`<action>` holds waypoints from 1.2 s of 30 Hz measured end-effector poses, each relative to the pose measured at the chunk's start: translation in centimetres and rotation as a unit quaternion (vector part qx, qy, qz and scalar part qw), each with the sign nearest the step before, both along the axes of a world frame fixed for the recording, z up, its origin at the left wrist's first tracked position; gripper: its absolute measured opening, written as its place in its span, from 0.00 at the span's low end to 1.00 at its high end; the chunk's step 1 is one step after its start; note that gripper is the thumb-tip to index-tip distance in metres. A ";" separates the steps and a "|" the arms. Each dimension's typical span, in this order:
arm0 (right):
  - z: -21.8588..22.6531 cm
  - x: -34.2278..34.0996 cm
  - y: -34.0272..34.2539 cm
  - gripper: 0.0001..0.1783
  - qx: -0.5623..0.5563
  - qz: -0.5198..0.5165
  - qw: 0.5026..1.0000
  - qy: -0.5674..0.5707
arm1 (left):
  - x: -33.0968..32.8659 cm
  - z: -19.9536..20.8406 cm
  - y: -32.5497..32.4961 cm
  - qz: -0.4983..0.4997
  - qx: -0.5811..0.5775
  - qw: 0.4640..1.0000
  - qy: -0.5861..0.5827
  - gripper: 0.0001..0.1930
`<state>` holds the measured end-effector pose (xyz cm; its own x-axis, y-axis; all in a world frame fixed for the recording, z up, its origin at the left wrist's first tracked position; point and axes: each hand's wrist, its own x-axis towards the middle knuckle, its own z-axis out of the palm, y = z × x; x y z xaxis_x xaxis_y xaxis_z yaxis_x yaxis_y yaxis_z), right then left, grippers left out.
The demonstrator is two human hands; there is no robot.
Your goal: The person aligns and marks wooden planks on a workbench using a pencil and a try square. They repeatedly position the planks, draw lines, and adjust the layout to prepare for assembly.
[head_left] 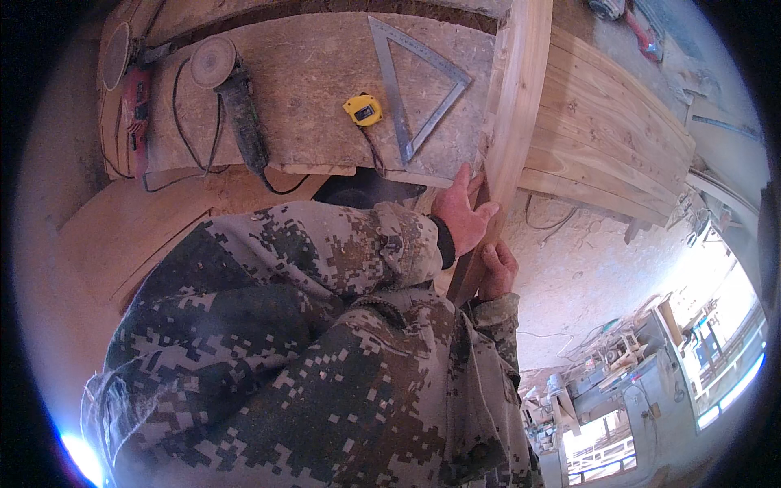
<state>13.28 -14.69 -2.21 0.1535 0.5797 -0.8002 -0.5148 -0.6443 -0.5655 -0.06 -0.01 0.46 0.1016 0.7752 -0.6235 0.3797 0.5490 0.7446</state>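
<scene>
A long wooden beam runs from the top edge down toward my body, its nearest end hidden by my sleeves. My left hand, with a black band at the wrist, is on the beam's left side, thumb apart from the fingers and against the wood. Nearer to me, my right hand is closed around the beam's right side, its thumb toward the top. Left of the beam, a metal triangle square lies flat on the worktop. A yellow tape measure sits beside the square.
Two corded angle grinders, one black and one red, lie at the worktop's left. Joined wooden boards lie right of the beam. A red power tool is at the far right. Machinery stands by bright windows at lower right.
</scene>
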 end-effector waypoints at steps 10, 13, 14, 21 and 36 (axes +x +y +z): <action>0.1 0.2 0.0 0.29 -0.028 0.030 0.999 -0.021 | -0.1 0.3 0.2 0.031 -0.027 0.998 -0.050 0.47; 0.2 0.1 -0.1 0.25 -0.027 0.001 0.999 -0.021 | -0.3 0.3 0.5 0.016 -0.014 0.999 -0.040 0.48; 0.2 0.1 -0.2 0.23 0.003 -0.010 1.000 0.008 | -0.3 0.4 0.7 0.006 -0.019 0.999 -0.030 0.48; 0.1 0.5 -0.2 0.29 -0.013 0.068 0.996 -0.049 | 1.0 -1.0 5.8 -0.009 0.143 0.990 -0.021 0.41; 1.1 -0.4 0.7 0.30 0.001 0.045 0.998 -0.042 | 4.5 -3.5 12.9 0.043 0.260 0.964 -0.044 0.33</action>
<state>12.87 -13.94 -1.06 0.1677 0.5959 -0.7854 -0.4063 -0.6841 -0.6058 4.39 12.87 -3.06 0.0587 0.9884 -0.1397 0.2716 0.1189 0.9550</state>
